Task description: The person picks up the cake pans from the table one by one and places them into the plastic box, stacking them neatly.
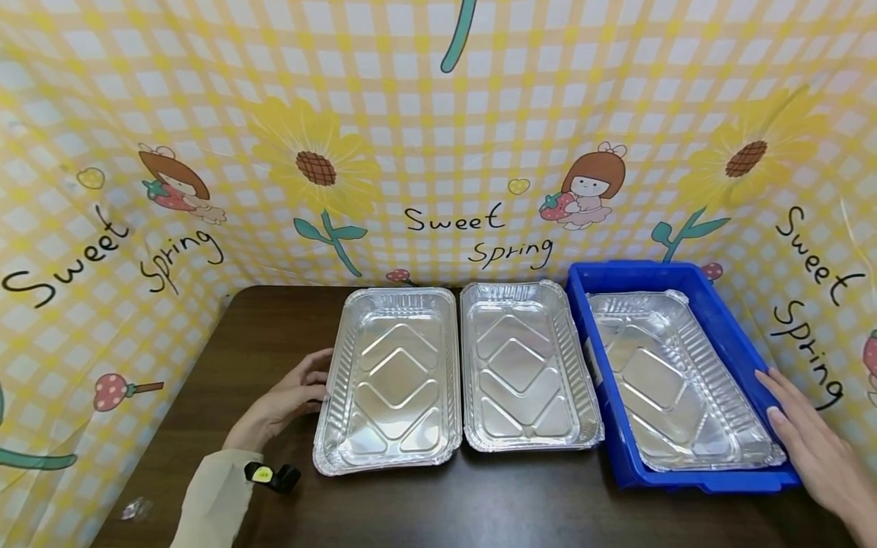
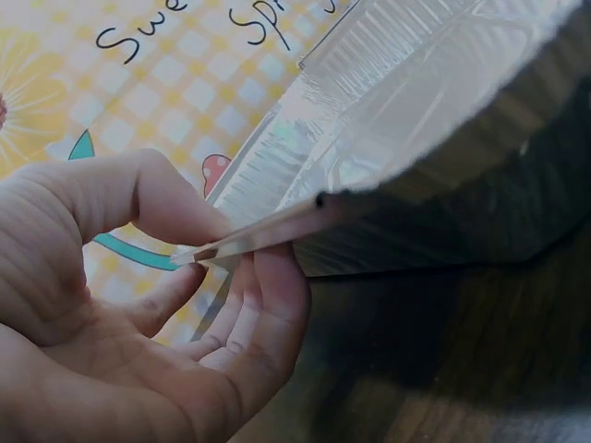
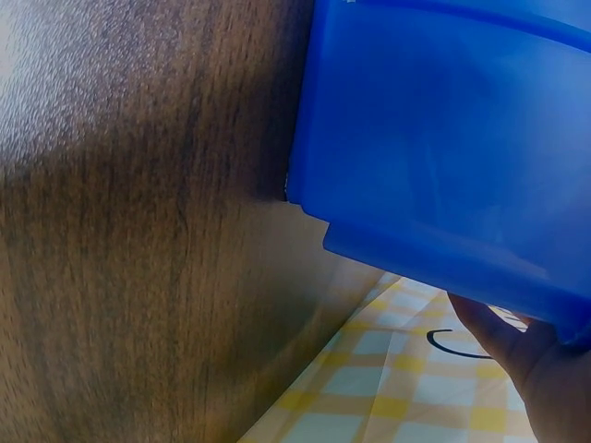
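Three rectangular foil trays are in the head view. My left hand (image 1: 293, 397) is at the left edge of the leftmost foil tray (image 1: 397, 380). Its thumb lies over the tray's rim (image 2: 268, 231) and fingers lie beneath, pinching it in the left wrist view. Beside that tray is the middle foil tray (image 1: 521, 365). A third foil tray (image 1: 658, 377) sits inside a blue plastic bin (image 1: 733, 327) on the right. My right hand (image 1: 811, 438) rests at the bin's right rim with fingers extended; the right wrist view catches only part of this hand (image 3: 536, 365), behind the bin's edge.
Everything stands on a dark brown wooden table (image 1: 274, 327). A checked cloth (image 1: 438, 152) with flower prints hangs round the back and sides. A small crumpled clear scrap (image 1: 137, 508) lies at the table's left front. The left wrist wears a black strap (image 1: 274, 476).
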`<state>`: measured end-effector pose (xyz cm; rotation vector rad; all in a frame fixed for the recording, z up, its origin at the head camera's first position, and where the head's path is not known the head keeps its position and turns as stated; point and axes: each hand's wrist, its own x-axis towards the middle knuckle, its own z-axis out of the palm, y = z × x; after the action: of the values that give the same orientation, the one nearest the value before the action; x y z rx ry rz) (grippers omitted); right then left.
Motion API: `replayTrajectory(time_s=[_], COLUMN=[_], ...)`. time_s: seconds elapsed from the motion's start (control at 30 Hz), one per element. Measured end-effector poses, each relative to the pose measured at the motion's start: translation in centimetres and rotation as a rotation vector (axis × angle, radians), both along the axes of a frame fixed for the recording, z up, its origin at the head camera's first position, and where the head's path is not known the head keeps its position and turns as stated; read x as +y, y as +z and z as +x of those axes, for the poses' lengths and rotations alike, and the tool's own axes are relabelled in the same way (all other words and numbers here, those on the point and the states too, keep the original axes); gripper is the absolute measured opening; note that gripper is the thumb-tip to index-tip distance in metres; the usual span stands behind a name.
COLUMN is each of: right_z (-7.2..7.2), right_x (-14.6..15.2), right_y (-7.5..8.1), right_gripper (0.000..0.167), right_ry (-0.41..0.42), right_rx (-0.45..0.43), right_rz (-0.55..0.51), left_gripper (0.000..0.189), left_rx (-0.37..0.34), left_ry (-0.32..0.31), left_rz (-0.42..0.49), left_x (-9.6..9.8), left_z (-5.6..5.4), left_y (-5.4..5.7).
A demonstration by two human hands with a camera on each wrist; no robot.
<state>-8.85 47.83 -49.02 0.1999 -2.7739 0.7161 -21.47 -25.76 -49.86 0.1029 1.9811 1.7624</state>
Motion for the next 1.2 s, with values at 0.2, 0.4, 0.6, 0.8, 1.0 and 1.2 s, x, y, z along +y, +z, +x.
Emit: replayTrajectory(time_s=[0.2, 0.4, 0.6, 0.8, 1.0, 1.2], right_z=[-0.14, -0.12, -0.05, -0.11, 0.01, -0.04], right_x=[0.0, 0.01, 0.07, 0.12, 0.06, 0.04], right_y=[0.01, -0.03, -0.08, -0.03, -0.05, 0.08], right_gripper=[0.053, 0.053, 0.053, 0.053, 0.053, 0.053], right_ry=[-0.001, -0.003, -0.004, -0.001, -0.002, -0.001], right_rx=[-0.008, -0.003, -0.002, 0.005, 0.005, 0.01], right_rz=[0.0, 0.0, -0.005, -0.013, -0.009, -0.017], left_gripper=[0.092, 0.095, 0.096, 0.097, 0.096, 0.095], left_rx=[0.001, -0.007, -0.016, -0.041, -0.045, -0.02], left_ry=[0.004, 0.005, -0.001, -0.006, -0.003, 0.002], left_rz=[-0.002, -0.015, 0.001, 0.042, 0.058, 0.053], left_x=[0.4, 0.66, 0.7, 0.49, 0.39, 0.39], left_z=[0.01, -0.07, 0.02, -0.03, 0.08, 0.2], left_y=[0.12, 0.09, 0.12, -0.04, 0.02, -0.07])
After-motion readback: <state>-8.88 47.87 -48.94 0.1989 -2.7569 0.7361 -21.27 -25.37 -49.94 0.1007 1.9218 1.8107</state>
